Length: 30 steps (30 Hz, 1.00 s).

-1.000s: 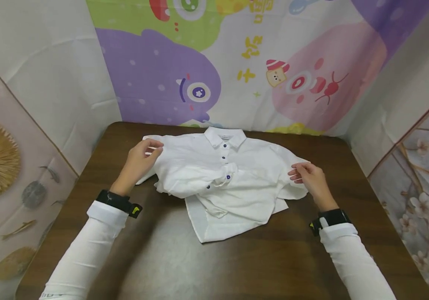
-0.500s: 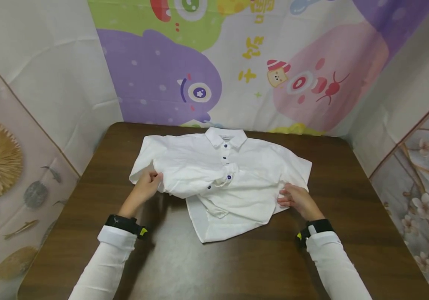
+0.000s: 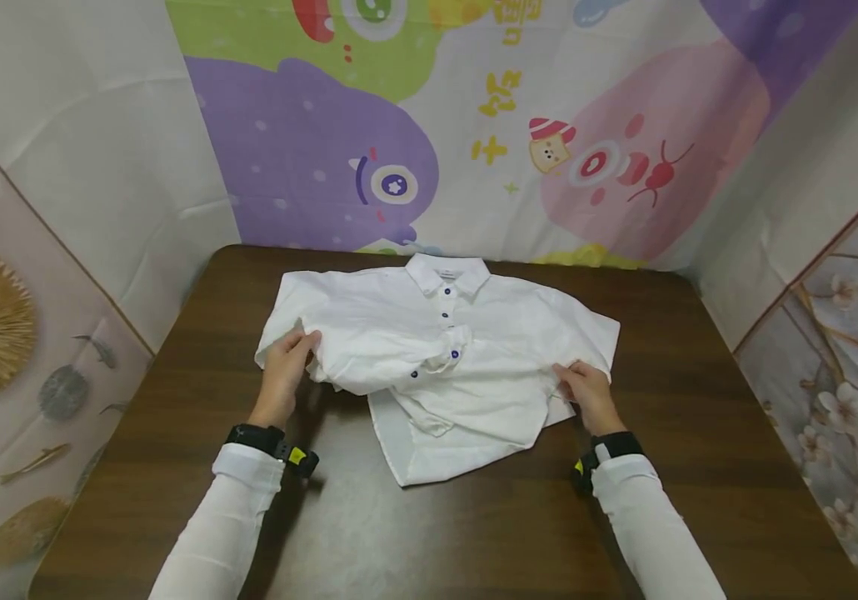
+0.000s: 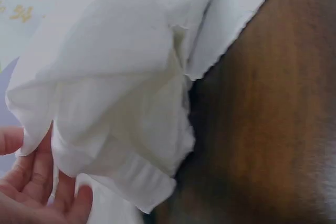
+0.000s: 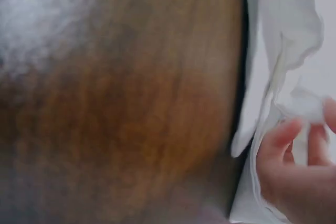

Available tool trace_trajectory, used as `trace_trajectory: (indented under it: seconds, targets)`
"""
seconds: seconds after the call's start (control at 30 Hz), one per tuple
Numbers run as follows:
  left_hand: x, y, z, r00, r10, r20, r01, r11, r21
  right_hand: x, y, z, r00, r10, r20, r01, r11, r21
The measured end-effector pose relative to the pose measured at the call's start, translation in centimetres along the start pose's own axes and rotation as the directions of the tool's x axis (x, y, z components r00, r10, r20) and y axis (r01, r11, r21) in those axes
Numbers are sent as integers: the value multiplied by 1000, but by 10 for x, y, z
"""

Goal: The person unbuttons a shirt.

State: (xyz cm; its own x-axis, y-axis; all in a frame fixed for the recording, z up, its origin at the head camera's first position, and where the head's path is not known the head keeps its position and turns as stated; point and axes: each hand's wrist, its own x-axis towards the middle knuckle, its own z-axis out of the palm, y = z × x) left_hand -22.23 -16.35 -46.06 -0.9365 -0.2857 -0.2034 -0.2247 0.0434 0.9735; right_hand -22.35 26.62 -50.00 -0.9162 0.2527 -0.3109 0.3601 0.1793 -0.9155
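A white short-sleeved shirt (image 3: 504, 333) with a collar and dark blue buttons lies front up on the table, its lower part bunched and folded askew. My left hand (image 3: 285, 375) pinches the cloth at the shirt's left side, just below the sleeve. In the left wrist view, fabric hangs between the thumb and fingers (image 4: 39, 174) of that hand, with a loose fold drooping beside it. Over on the other side, my right hand (image 3: 586, 392) pinches the right side seam area below the right sleeve. The right wrist view shows its curled fingers (image 5: 278, 150) at the gathered white cloth.
The brown wooden table (image 3: 429, 542) has its back edge against a cartoon-print curtain (image 3: 324, 158). Pale patterned panels (image 3: 834, 375) stand along the left and right sides. A shirt hem corner (image 3: 414, 467) points toward the front of the table.
Both hands have left the sleeve ends and come down and inward to the shirt's sides, where they now pinch the cloth. The left sleeve has spread out flatter.
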Motion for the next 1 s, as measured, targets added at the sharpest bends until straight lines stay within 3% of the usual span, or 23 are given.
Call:
trace_trajectory:
  seconds: [0.13,0.27,0.4,0.53,0.63,0.7,0.8,0.9,1.0]
  targets:
    - [6,7,0,999,27,-39,-30,996,-84,-2,-11,-1,990,-54,-132,61,997,49]
    - [10,14,-5,997,51,-66,-53,998,-40,-3,-26,-5,982,-45,-183,77,982,171]
    - [16,23,-8,994,87,-73,-84,996,39,-2,-42,-10,972,-57,-227,96,982,164]
    - [24,29,-11,998,60,-10,-59,997,56,1,-54,-20,986,-41,-162,53,996,72]
    - [29,29,-14,997,15,77,-28,985,168,2,-58,-30,998,7,-66,-13,996,-86]
    - [31,25,-16,992,-2,123,-38,948,317,3,-56,-35,1000,26,-9,-28,972,-233]
    - [32,16,-19,985,-15,169,-79,842,534,4,-51,-39,997,43,60,-12,897,-441]
    - [32,5,-19,981,-24,194,-111,752,650,6,-41,-37,995,31,97,31,811,-584]
    - [32,-7,-18,977,-24,210,-129,716,686,9,-27,-35,995,-5,97,67,758,-649]
